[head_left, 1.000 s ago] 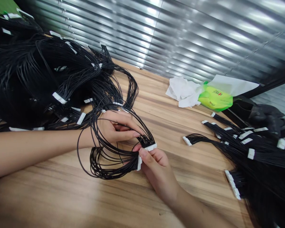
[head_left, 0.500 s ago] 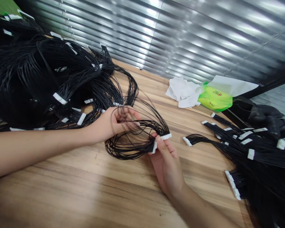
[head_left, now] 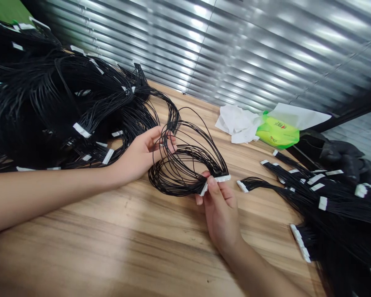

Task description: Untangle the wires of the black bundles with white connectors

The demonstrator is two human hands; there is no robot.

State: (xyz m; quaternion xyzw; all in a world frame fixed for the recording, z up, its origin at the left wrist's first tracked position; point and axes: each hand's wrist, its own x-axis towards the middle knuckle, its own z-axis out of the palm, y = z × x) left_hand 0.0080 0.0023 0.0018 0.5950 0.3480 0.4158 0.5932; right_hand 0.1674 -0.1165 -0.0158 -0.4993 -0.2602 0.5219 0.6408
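Observation:
A looped black wire harness [head_left: 185,165] with two white connectors [head_left: 222,179] hangs between my hands above the wooden table [head_left: 117,243]. My right hand [head_left: 219,210] pinches both connectors together at the loop's right end. My left hand [head_left: 144,152] has its fingers curled through the far side of the loop, gripping the wires.
A large tangled pile of black harnesses [head_left: 49,103] covers the table's left. Sorted harnesses with white connectors [head_left: 315,194] lie at the right. Crumpled white paper [head_left: 235,121] and a green packet [head_left: 278,133] sit by the corrugated metal shutter [head_left: 235,45].
Both hands carried the harness up and right, away from me. The loop was drawn tighter, then spread wider again; my left hand shifted from pinching inside it to holding its far side.

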